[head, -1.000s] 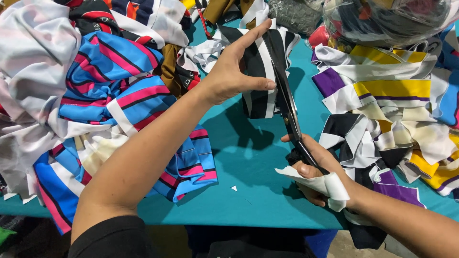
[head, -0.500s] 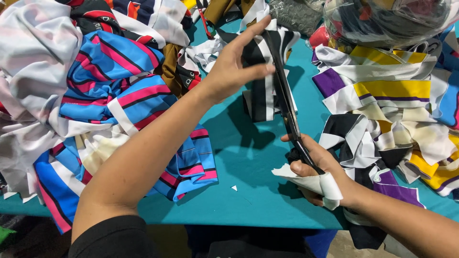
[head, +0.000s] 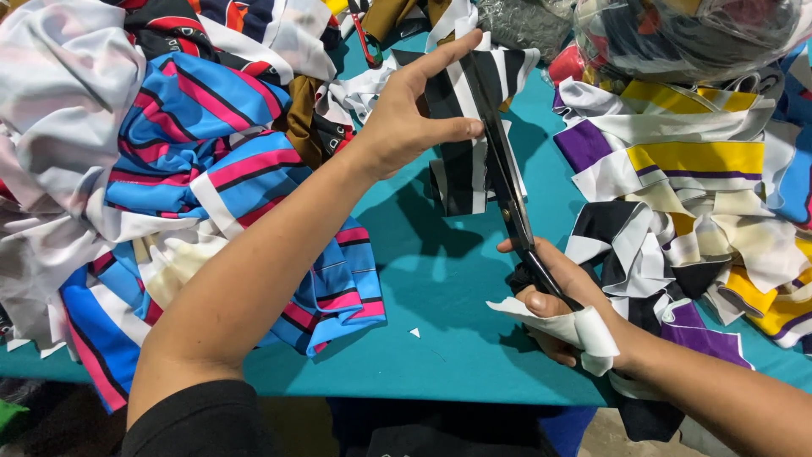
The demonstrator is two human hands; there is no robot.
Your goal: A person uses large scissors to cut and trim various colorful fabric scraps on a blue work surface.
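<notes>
Careful: your left hand [head: 406, 118] pinches the black-and-white striped cloth [head: 470, 127] above the teal table [head: 440, 338], thumb just beside the scissors [head: 507, 182] that your right hand [head: 562, 309] grips (white fabric wrapped around it). A slip could nick that thumb or skew the cut. Whether the blades are parted is hard to tell; the cloth's far edge is hidden.

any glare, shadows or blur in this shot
Head view: sharp overall, no motion blur; glare on the plastic bag top right; a soft shadow of the left hand and striped cloth falls on the teal table; the scissors read dark.
</notes>
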